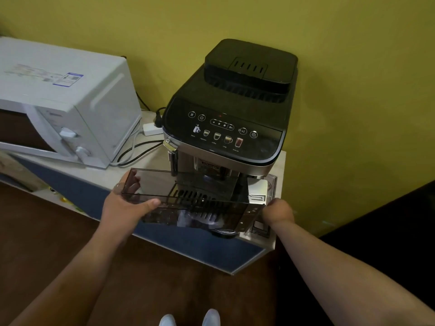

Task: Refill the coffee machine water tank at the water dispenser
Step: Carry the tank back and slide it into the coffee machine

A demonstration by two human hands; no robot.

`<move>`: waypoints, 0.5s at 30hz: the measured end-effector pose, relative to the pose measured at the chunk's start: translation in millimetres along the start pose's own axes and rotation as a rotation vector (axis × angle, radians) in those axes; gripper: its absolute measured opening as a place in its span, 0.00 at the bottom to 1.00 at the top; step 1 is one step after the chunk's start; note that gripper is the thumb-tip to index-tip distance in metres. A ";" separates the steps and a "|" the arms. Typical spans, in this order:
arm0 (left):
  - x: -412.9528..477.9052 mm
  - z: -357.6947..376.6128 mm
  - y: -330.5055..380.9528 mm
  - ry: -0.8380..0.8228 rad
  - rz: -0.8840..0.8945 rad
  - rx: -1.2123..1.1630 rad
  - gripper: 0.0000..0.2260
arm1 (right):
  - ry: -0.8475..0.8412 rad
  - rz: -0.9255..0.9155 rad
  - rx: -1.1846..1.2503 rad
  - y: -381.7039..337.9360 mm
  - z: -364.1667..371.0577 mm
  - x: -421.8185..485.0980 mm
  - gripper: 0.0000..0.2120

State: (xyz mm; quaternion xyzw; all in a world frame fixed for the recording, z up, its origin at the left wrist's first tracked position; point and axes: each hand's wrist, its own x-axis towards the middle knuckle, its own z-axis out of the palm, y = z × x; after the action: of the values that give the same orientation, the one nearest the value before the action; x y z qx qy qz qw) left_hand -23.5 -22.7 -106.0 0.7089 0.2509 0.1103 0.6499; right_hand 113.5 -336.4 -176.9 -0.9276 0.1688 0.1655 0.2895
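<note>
Smoky clear plastic, that's the tank, and we've got it lying on its side between both hands, right in front of the coffee machine. Our left hand has the left end: thumb along the near edge, fingers wrapped round the back, and we can see them through the wall. Our right hand is closed on the right end, next to the tank's white label; the fingers are tucked out of sight, so we can't tell exactly how they sit, but it's clearly gripping. The tank is off the counter, tilted a bit, its left end higher and farther from us. Can't tell if there's any water in it.

Just behind the grip is the machine's front, with the drip grille showing through the plastic. Well off to the left of our left hand sits a white microwave, with a power strip and cables between it and the machine. Yellow wall behind everything, dark floor below.
</note>
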 end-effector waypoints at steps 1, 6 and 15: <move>0.8 -0.7 -1.1 0.002 0.000 0.000 0.34 | -0.001 0.008 -0.007 -0.6 1.2 1.3 0.05; 3.0 -3.5 -4.6 -0.002 -0.001 0.018 0.35 | 0.034 0.042 0.009 -1.0 3.6 7.6 0.10; 5.6 -4.6 -2.0 -0.031 0.008 0.000 0.35 | 0.103 0.118 0.070 18.8 -14.1 12.3 0.08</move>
State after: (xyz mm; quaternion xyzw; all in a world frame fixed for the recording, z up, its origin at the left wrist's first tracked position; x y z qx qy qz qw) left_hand -21.3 -15.9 -108.3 0.7114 0.2379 0.1021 0.6534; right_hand 119.7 -362.0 -180.0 -0.9126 0.2435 0.1284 0.3023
